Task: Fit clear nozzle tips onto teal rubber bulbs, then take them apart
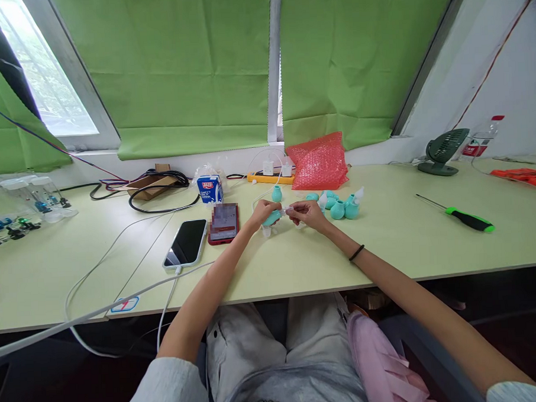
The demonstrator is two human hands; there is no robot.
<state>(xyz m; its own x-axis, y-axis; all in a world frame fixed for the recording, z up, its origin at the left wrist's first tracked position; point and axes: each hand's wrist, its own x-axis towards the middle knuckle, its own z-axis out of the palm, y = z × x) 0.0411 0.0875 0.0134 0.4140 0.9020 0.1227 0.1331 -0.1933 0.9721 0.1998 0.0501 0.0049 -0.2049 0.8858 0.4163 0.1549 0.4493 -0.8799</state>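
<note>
Near the middle of the table, my left hand (263,212) is closed around a teal bulb (272,218) that looks like soft rubber. My right hand (307,214) pinches a small translucent tip (284,211) at the bulb's right end; whether the two parts are joined, I cannot tell. Beneath my left hand, another translucent piece (267,231) shows on the table. One teal bulb (276,193) stands just behind my hands. To the right of my right hand lies a cluster of several teal bulbs (338,210), some with whitish tips.
Left of my hands lie a red-edged phone (223,223) and a charging phone (185,244) with a white cable. Behind are a blue milk carton (210,189), a power strip (271,179) and red bubble wrap (320,163). A screwdriver (466,218) and small fan (443,152) are right.
</note>
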